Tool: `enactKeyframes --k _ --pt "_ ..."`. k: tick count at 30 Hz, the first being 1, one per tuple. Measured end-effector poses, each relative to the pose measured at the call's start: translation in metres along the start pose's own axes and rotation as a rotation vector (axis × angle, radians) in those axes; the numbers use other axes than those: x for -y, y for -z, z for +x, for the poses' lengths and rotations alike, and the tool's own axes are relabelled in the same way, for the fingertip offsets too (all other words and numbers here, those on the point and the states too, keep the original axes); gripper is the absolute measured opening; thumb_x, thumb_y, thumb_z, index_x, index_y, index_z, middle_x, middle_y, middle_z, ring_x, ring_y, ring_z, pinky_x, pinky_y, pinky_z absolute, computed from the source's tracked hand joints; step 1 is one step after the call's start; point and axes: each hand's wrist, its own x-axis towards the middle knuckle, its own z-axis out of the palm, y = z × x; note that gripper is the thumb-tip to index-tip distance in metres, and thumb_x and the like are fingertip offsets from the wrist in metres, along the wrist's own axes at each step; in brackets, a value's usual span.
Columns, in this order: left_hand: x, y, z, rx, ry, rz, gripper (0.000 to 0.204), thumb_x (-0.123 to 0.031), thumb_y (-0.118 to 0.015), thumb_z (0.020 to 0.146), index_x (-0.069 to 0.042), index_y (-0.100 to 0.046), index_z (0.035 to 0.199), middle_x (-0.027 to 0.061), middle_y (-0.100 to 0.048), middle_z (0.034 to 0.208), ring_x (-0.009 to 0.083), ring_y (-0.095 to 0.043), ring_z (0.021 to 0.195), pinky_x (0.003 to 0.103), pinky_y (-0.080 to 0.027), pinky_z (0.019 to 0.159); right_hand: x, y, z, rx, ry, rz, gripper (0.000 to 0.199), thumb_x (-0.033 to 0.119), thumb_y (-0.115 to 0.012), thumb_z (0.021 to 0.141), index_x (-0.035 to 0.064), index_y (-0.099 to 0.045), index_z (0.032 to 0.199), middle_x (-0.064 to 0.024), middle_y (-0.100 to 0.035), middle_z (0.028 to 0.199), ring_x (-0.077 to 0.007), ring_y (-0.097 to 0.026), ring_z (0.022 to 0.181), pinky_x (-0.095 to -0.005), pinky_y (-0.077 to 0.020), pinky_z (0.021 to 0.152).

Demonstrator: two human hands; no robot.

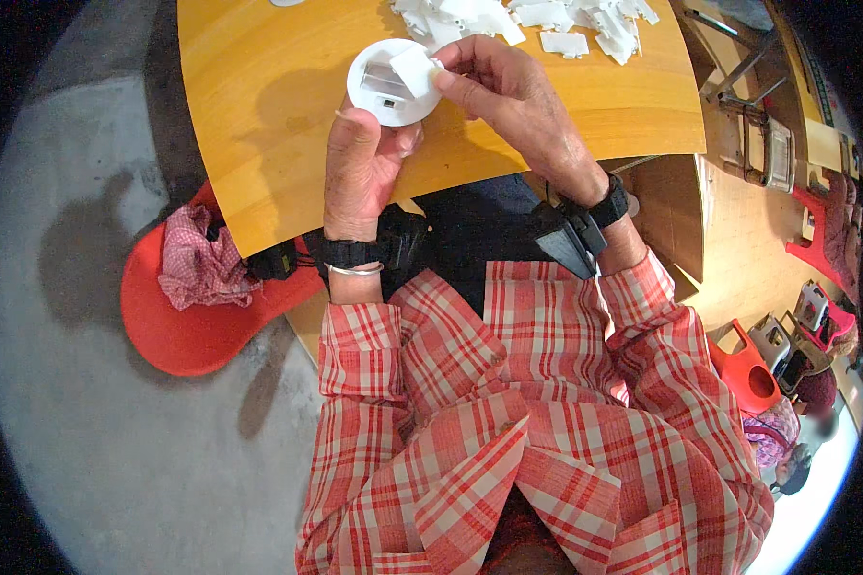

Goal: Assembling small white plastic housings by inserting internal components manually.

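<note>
**Round white part and small white piece, held over the surface**

Item one: we hold a round white disc (pixel 391 84), open face up, with a grey rectangular recess showing in its middle. It sits above the near edge of the wooden surface (pixel 278 105), raised on our left hand (pixel 360 168), whose fingers close under and around its lower rim, thumb up along the side.

Item two: a small white rectangular piece (pixel 414 67), pinched between thumb and forefinger of our right hand (pixel 513 91) and touching the disc's upper right part. The remaining fingers of that hand curl loosely.

Item three: a heap of similar white pieces (pixel 537 21) at the far edge of the surface, well apart from the disc.

Item four: black straps on both our wrists; red plaid sleeves below them.

Item five: a red stool (pixel 187 331) on the grey floor to our left, carrying a crumpled red checked cloth (pixel 201 261).
</note>
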Motion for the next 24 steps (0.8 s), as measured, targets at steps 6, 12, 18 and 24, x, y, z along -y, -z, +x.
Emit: enactKeyframes --k 6,12,18,24 --pt "0.001 -0.005 0.001 0.003 0.012 0.065 0.077 -0.050 -0.070 0.071 -0.005 -0.041 0.126 0.0047 -0.055 0.107 0.0115 -0.051 0.077 0.023 -0.039 0.059 0.002 0.012 0.005 -0.029 0.009 -0.031 0.026 0.023 -0.064 0.082 -0.0009 -0.064 0.091 -0.0039 -0.062 0.072 -0.0085 -0.053 0.063 -0.0250 -0.0450 0.060" --pt "-0.002 -0.010 -0.002 -0.054 -0.027 0.217 0.077 -0.051 -0.069 0.070 -0.004 -0.042 0.125 0.0048 -0.055 0.110 0.0128 -0.055 0.088 0.026 -0.046 0.066 0.021 0.005 -0.001 -0.094 0.095 -0.241 0.017 0.017 -0.064 0.079 0.0019 -0.065 0.087 -0.0098 -0.063 0.072 -0.0154 -0.058 0.062 -0.0284 -0.0461 0.058" --pt "-0.005 -0.007 -0.002 0.011 0.029 0.222 0.077 -0.051 -0.069 0.070 -0.004 -0.042 0.125 0.0050 -0.055 0.110 0.0142 -0.056 0.090 0.027 -0.049 0.073 0.028 -0.005 -0.003 -0.174 0.186 -0.469 0.013 0.010 -0.064 0.080 0.0020 -0.064 0.090 -0.0081 -0.065 0.079 -0.0126 -0.061 0.068 -0.0251 -0.0470 0.059" --pt "-0.005 -0.012 -0.003 -0.041 0.002 0.219 0.076 -0.050 -0.067 0.072 -0.004 -0.041 0.126 0.0053 -0.054 0.110 0.0142 -0.055 0.091 0.028 -0.048 0.074 0.025 -0.010 -0.002 -0.182 0.189 -0.461 0.012 0.010 -0.064 0.080 0.0026 -0.065 0.089 -0.0082 -0.064 0.078 -0.0129 -0.059 0.064 -0.0247 -0.0462 0.057"
